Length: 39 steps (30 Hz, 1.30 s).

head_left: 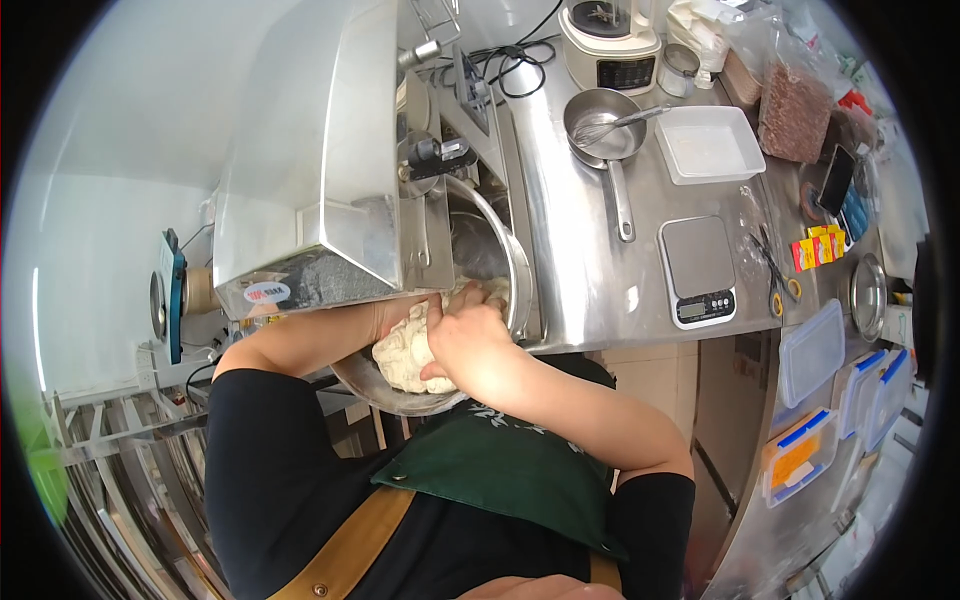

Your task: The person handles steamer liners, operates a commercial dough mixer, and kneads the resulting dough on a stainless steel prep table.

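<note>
A pale, lumpy mass of dough lies at the near side of a round steel mixing bowl, partly over its rim. My right hand is closed on the dough from the right, its thumb pressed into the near side. My left hand reaches in from the left and touches the dough's far side; its fingers are hidden behind the dough and my right hand. The steel housing of a stand mixer rises over the bowl and covers part of it.
On the steel counter right of the bowl stand a saucepan with a whisk, a white plastic tub, a kitchen scale and scissors. A blender stands behind. Lidded containers lie at the right.
</note>
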Available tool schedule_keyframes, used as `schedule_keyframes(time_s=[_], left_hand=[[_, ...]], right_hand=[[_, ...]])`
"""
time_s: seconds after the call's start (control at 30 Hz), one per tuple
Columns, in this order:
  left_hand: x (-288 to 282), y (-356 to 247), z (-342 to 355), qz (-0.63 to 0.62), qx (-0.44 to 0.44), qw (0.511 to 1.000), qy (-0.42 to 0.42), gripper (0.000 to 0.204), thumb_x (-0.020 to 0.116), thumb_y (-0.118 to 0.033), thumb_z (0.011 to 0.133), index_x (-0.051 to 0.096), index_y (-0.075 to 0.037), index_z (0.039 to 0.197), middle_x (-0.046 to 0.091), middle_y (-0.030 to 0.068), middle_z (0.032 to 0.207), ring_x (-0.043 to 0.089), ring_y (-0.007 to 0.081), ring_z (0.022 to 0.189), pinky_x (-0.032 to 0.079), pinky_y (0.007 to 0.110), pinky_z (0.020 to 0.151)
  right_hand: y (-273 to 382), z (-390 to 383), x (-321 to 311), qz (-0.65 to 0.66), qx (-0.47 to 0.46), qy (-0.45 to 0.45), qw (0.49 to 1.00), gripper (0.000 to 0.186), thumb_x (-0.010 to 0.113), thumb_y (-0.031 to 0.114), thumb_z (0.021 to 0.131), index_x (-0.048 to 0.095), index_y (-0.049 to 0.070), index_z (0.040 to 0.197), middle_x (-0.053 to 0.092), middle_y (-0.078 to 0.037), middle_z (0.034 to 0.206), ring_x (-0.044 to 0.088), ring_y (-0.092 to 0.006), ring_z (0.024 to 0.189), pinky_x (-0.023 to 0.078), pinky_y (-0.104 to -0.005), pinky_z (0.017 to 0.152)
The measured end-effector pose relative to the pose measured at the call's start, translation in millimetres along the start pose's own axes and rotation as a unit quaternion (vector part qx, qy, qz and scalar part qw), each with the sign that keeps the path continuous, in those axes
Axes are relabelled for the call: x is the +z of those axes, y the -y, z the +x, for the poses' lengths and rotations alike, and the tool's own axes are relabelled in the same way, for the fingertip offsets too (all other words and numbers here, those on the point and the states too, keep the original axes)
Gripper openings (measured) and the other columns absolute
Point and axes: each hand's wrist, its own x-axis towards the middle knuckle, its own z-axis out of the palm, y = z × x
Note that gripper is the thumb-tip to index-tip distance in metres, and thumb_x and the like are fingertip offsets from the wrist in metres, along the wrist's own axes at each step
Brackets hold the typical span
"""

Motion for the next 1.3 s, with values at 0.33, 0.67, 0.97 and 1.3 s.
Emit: schedule_keyframes(time_s=[0.33, 0.67, 0.97, 1.3], left_hand=[[-14, 15, -11, -0.010, -0.015, 1.000, 0.004, 0.050, 0.030, -0.044, 0.089, 0.035, -0.012, 0.128, 0.042, 0.0126, 0.126, 0.043, 0.0245, 0.115, 0.036, 0.040, 0.095], [-12, 12, -10, 0.025, 0.010, 1.000, 0.002, 0.050, 0.031, -0.043, 0.089, 0.034, -0.011, 0.128, 0.041, 0.0132, 0.127, 0.043, 0.0260, 0.115, 0.038, 0.040, 0.094], [-16, 13, -21, 0.056, 0.081, 0.995, -0.029, 0.050, 0.032, -0.042, 0.089, 0.034, -0.011, 0.129, 0.041, 0.0137, 0.127, 0.043, 0.0273, 0.115, 0.040, 0.040, 0.092], [-5, 15, -73, -0.089, 0.167, 0.982, -0.010, 0.039, 0.028, -0.026, 0.092, 0.040, -0.004, 0.121, 0.049, 0.0154, 0.116, 0.051, 0.0263, 0.105, 0.043, 0.038, 0.089]], right_hand=[[3, 8, -2, -0.019, 0.052, 0.100, 0.993, 0.103, 0.063, 0.060, 0.057, 0.025, 0.001, 0.132, 0.026, -0.035, 0.128, 0.036, -0.0477, 0.113, 0.030, -0.0596, 0.088], [-1, 19, -3, -0.070, 0.040, 0.146, 0.986, 0.096, 0.049, 0.070, 0.060, 0.042, -0.004, 0.120, 0.048, -0.033, 0.108, 0.048, -0.0452, 0.099, 0.043, -0.0412, 0.081], [19, -10, 9, -0.051, 0.079, -0.076, 0.993, 0.086, 0.064, 0.057, 0.055, 0.048, -0.002, 0.115, 0.054, -0.029, 0.096, 0.053, -0.0405, 0.091, 0.047, -0.0417, 0.069], [38, -27, 26, 0.052, -0.002, -0.549, 0.834, 0.057, 0.057, 0.049, 0.062, 0.058, 0.010, 0.103, 0.053, -0.011, 0.109, 0.047, -0.0301, 0.105, 0.027, -0.0506, 0.092]])
